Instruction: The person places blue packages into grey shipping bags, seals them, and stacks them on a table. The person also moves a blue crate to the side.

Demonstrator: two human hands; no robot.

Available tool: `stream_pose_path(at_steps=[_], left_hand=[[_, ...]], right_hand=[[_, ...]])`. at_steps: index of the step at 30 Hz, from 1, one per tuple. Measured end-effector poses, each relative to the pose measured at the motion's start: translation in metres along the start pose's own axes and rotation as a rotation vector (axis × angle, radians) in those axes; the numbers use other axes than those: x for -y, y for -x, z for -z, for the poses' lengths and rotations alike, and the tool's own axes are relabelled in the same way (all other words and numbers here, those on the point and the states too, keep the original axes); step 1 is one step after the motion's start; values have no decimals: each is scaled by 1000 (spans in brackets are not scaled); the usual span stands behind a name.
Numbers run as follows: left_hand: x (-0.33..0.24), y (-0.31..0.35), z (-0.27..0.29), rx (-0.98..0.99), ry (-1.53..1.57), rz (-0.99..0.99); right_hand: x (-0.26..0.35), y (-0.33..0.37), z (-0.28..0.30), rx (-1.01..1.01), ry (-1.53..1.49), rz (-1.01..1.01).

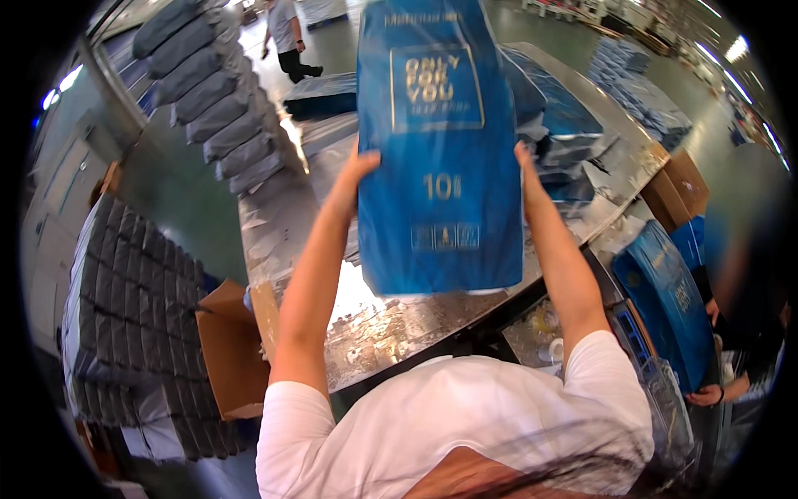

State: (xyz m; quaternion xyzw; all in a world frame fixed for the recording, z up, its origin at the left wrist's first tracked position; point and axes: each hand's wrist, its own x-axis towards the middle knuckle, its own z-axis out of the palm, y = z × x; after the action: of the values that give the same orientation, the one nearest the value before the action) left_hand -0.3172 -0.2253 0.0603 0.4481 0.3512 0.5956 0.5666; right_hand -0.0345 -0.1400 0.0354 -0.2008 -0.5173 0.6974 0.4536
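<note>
A large blue plastic package (440, 208) with pale printed panels is raised upright in front of me, over the worktable (391, 337). My left hand (359, 170) presses on its left edge, thumb on the front face. At the opposite edge my right hand (525, 170) grips it, its fingers mostly hidden behind the package. The package is slightly blurred. Behind it on the table lie more blue packages (565, 116), partly covered by the one I hold.
Grey wrapped packs stand in a tall row (224, 108) at the back left and in a big stack (137, 291) at the left. An open cardboard box (229, 358) is by my left arm. At the right, a co-worker's hand (706, 395) touches another blue package (669, 299). A person (285, 37) walks behind.
</note>
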Motion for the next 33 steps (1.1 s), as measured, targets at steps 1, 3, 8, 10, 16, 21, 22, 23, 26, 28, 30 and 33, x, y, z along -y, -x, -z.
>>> stream_pose_path(at_steps=[1,3,8,10,16,21,22,23,26,28,30,33], left_hand=[[25,22,23,-30,-42,-4],[70,74,52,-107,51,-108],[119,148,47,-310,74,-309],[110,139,56,-314,83,-315],[83,106,80,-428,80,-274],[165,151,123,-548,99,31],[203,168,135,-611,101,181],[228,171,129,-639,156,329],[275,194,100,-701,20,415],[242,185,88,-629,-385,400],[246,182,140,-530,-857,517],[204,70,220,-743,-1350,-133]], right_hand=[[-22,-4,-6,15,87,7],[-36,-1,-33,185,124,7],[-74,10,-45,413,260,-34],[-88,-6,-53,411,166,-36],[-125,-70,-54,398,-135,-245],[-205,-28,-40,271,-142,-467],[-218,-12,-25,231,-144,-567],[-246,7,0,170,-178,-672],[-292,48,49,158,107,-778],[-281,46,71,357,331,-626],[-249,-25,81,324,487,-971],[-313,-138,100,-15,993,36]])
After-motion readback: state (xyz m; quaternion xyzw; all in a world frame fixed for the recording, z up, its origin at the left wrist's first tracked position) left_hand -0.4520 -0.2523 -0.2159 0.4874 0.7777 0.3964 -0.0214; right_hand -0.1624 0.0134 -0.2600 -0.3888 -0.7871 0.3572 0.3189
